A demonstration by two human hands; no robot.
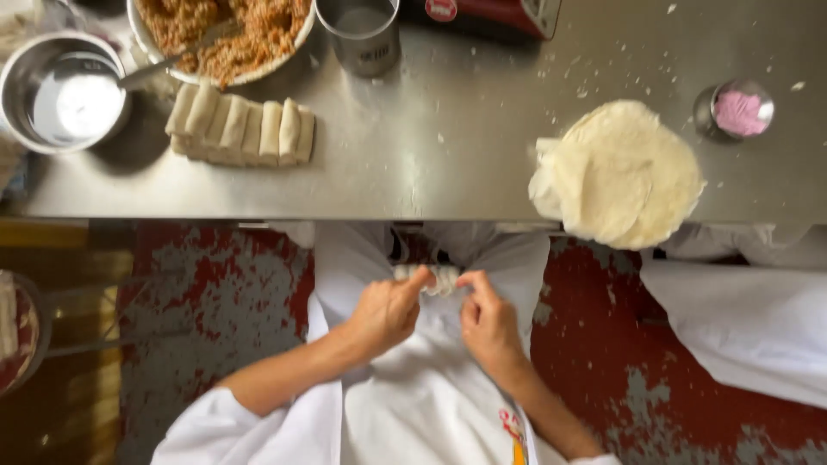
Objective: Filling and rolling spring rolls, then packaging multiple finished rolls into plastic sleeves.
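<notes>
My left hand (386,312) and my right hand (488,320) meet below the table edge, over my white apron, and both pinch a small pale roll of dough (441,277) between the fingertips. Most of the roll is hidden by my fingers. On the steel table (431,164) above, a stack of round thin wrappers (624,172) overhangs the near edge at the right. A row of several finished white rolls (241,131) lies at the left, beside a bowl of brown minced filling (226,33) with a spoon in it.
A steel bowl of white liquid (62,93) stands at the far left, a metal cup (362,34) at the top middle, and a small tin with something pink (739,112) at the right. Another person's white garment (741,319) is at the right. The floor is worn red.
</notes>
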